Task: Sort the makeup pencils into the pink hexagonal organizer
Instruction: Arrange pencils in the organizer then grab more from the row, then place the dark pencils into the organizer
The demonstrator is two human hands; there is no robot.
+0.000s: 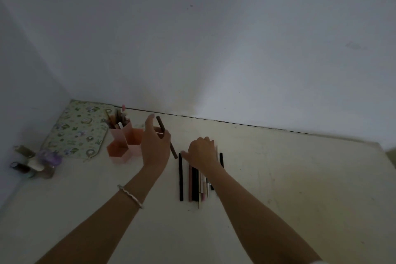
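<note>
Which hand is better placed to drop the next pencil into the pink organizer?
Left. The left hand grips a brown pencil right beside the pink organizer; the right hand is farther away, over the row of pencils.

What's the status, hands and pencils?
Left hand holds brown pencil beside pink organizer. Right hand on pencil row, grip unclear. Nothing blocking the organizer.

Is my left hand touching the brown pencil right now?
Touching. The head view shows the left hand with its fingers curled round the middle of the brown pencil, which sticks out tilted above and below the grip.
</note>
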